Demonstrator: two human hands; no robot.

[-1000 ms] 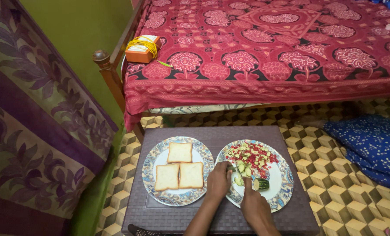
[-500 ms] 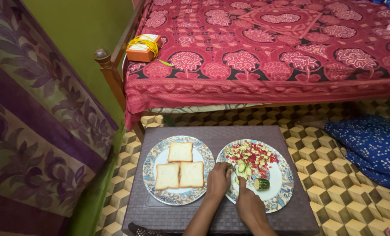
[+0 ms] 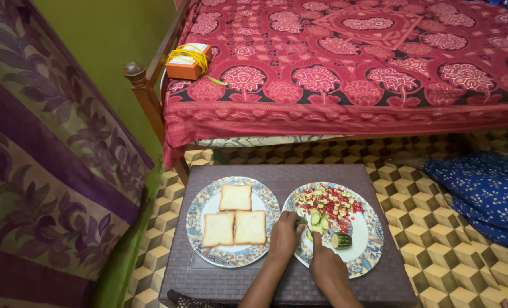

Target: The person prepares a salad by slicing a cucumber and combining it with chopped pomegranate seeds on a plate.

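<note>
Both hands work over the right patterned plate (image 3: 373, 251), which holds chopped red and green vegetables (image 3: 333, 202), cucumber slices (image 3: 317, 220) and a cucumber stub (image 3: 341, 240). My left hand (image 3: 284, 235) rests on that plate's left rim with its fingers curled on a small dark green cucumber piece (image 3: 300, 221). My right hand (image 3: 325, 267) is closed just beside it, forefinger stretched toward the slices; what it grips is hidden. The left plate (image 3: 200, 228) carries three slices of white bread (image 3: 235, 219).
Both plates sit on a low dark woven table (image 3: 276, 174) on a cube-patterned floor. A bed with a red patterned cover (image 3: 345, 74) stands behind, with an orange box (image 3: 189, 61) on its corner. Blue cloth (image 3: 484, 191) lies right, a purple curtain (image 3: 43, 165) hangs left.
Both hands stay over the right plate. The right hand has shifted very slightly toward the left hand; the plates and bread have not moved.
</note>
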